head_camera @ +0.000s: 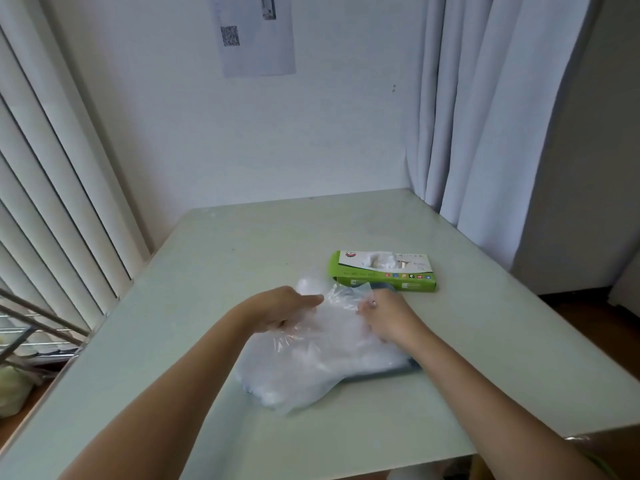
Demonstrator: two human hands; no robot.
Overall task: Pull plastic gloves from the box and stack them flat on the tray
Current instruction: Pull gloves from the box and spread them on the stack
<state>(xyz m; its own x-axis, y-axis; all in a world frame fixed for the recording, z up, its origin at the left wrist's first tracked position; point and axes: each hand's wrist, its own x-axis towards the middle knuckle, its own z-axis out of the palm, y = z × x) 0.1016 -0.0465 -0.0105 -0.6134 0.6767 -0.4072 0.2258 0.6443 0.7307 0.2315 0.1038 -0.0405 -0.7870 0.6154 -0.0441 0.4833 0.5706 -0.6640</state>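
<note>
Plastic film, clear and crinkled, lies under both hands at frame centre. The left hand (287,308) rests flat with straight fingers, pressing the heap of plastic gloves (322,358); the right hand (388,318) curls its fingertips and seems to pinch a glove's upper edge. The heap covers a dark tray (414,366), only its right rim showing. This looks like the flattening step; next, the glove needs smoothing and letting go, then a reach for the green box (382,271) just behind the tray, a glove poking from its slot. All sits on a pale green table (207,265). Vertical blinds (52,168) fill the left, a curtain (485,116) the upper right, a paper sheet (256,32) the wall (311,116) above.
</note>
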